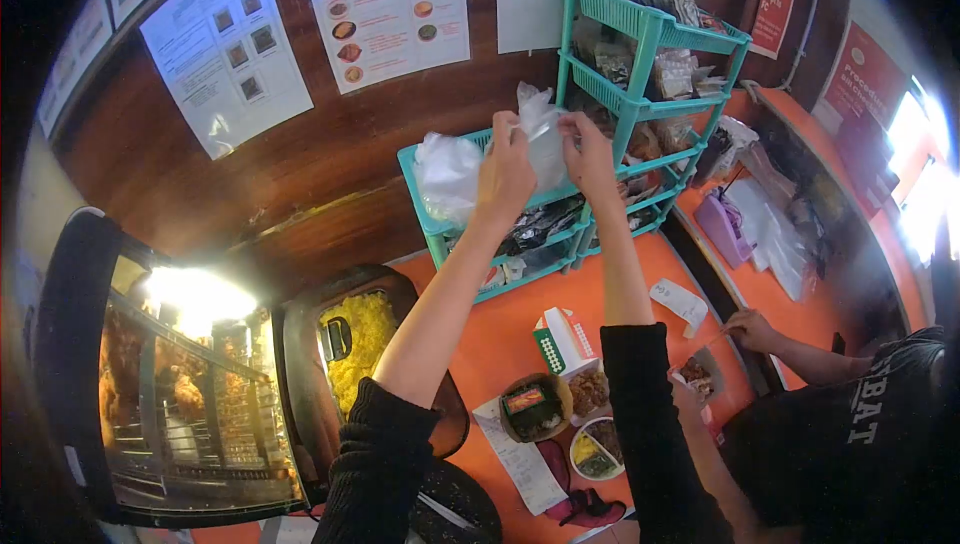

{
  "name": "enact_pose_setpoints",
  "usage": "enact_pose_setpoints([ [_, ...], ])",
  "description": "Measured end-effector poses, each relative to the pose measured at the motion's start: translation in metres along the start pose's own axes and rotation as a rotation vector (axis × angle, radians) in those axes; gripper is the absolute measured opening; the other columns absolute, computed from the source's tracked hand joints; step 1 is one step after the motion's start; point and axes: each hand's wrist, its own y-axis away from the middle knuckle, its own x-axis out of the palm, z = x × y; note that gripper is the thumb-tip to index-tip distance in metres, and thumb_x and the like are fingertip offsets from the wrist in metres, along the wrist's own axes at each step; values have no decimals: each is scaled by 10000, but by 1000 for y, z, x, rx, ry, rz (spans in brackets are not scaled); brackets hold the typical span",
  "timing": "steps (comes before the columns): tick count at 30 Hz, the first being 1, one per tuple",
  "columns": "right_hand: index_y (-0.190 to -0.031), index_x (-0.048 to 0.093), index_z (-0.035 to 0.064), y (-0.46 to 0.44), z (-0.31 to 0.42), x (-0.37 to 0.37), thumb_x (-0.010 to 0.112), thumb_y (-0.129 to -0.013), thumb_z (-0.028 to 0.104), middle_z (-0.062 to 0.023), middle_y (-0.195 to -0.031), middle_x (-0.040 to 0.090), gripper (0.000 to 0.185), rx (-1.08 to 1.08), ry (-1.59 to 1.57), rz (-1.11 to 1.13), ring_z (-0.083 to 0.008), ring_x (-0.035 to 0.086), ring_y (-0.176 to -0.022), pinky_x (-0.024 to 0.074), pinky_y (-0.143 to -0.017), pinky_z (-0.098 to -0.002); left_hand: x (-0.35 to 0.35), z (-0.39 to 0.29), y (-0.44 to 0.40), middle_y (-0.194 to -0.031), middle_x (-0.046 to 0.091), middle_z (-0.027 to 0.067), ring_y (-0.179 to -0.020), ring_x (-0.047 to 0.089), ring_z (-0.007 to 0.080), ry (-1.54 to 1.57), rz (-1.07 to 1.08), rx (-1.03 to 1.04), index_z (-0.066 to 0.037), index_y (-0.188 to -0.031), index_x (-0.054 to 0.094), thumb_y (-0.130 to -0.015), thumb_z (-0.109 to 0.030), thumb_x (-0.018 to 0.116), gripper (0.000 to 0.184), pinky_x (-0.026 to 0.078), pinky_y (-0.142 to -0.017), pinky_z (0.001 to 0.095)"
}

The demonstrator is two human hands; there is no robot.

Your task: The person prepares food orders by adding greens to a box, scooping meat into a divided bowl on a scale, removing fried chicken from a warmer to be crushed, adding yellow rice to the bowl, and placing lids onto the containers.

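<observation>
Both my arms reach up over the counter to the green plastic rack (pixel 430 212). My left hand (pixel 507 172) is closed, its fingertips pinching a clear plastic bag (pixel 543 139). On the bag's other side, my right hand (pixel 590 156) pinches its edge between thumb and fingers. The bag hangs upright and crumpled between the two hands. A bundle of white plastic bags (pixel 447 176) lies in the rack's top basket, just left of my left hand. Black packets (pixel 540 229) sit on the shelf below my hands.
On the orange counter stand a white-and-green box (pixel 565 342), a bowl with a dark wrapped item (pixel 532 408), a divided food cup (pixel 598 449) and a receipt (pixel 525 459). Yellow rice (pixel 360 339) fills a cooker beside a lit glass cabinet (pixel 190 394). A co-worker's hand (pixel 752 331) works at right.
</observation>
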Motion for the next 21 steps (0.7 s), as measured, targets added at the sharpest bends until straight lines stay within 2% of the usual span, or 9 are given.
enact_pose_setpoints([
  [2, -1004, 599, 39, -6, -4, 0, 552, -812, 76, -189, -964, 650, 201, 13, -1, 0, -369, 623, -931, 486, -768, -389, 1, -1, 6, -1221, 393, 166, -866, 597, 424, 15, -1, -20, 88, -947, 503, -770, 69, 479, 180, 502, -688, 489],
  [5, -1023, 625, 30, -17, -3, -6, 587, -808, 197, -182, -950, 666, 275, 256, 29, 118, -340, 639, -919, 489, -775, -375, 2, -7, 13, -1214, 389, 177, -924, 577, 432, 60, 5, -83, 78, -932, 502, -770, 78, 476, 165, 491, -724, 496],
  [7, -1051, 634, 5, -26, -9, -8, 611, -761, 297, -192, -912, 676, 412, 317, -53, 226, -301, 661, -864, 495, -770, -362, 15, -3, 14, -1208, 385, 191, -967, 561, 432, 90, 13, -122, 74, -924, 502, -767, 85, 477, 159, 484, -756, 496],
  [10, -1094, 617, -13, -39, -9, -11, 619, -719, 268, -208, -884, 678, 469, 410, 41, 344, -251, 676, -810, 503, -742, -342, 27, 1, 17, -1197, 365, 208, -914, 587, 391, 123, -186, 92, 17, -963, 509, -799, 16, 521, 165, 495, -737, 483],
  [13, -1124, 602, -3, -40, -11, -4, 615, -694, 201, -195, -844, 667, 477, 522, -214, 369, -220, 663, -739, 502, -684, -325, 23, -1, 18, -1225, 345, 224, -1098, 488, 420, 137, -76, 33, -31, -1045, 518, -772, -57, 593, 284, 449, -870, 497],
  [15, -1146, 573, -20, -33, -11, -10, 593, -712, 143, -139, -792, 646, 464, 496, -262, 375, -182, 620, -710, 477, -667, -295, 16, -3, 14, -1268, 342, 203, -1195, 395, 413, 91, -7, -69, -124, -1193, 525, -705, -222, 704, 530, 398, -952, 499],
  [16, -1169, 545, -36, -29, -8, -13, 571, -731, 85, -82, -740, 625, 455, 468, -310, 385, -144, 577, -680, 452, -651, -265, 14, -6, 12, -1268, 342, 203, -1195, 395, 413, 90, -7, -72, -124, -1193, 525, -705, -222, 704, 530, 398, -952, 499],
  [18, -1190, 528, -17, -22, -4, -14, 565, -730, 79, -67, -737, 608, 471, 488, -359, 373, -139, 561, -669, 441, -635, -263, 14, -10, 11, -1297, 353, 184, -1215, 388, 384, -194, 103, -131, -233, -1330, 469, -594, -404, 785, 819, 401, -967, 484],
  [21, -1225, 501, 19, -15, -5, -10, 550, -729, 68, -45, -738, 574, 501, 513, -392, 341, -129, 534, -656, 420, -610, -259, 16, -1, 3, -1311, 370, 172, -1208, 394, 394, -235, 129, -155, -283, -1395, 404, -504, -495, 814, 1004, 405, -961, 484],
])
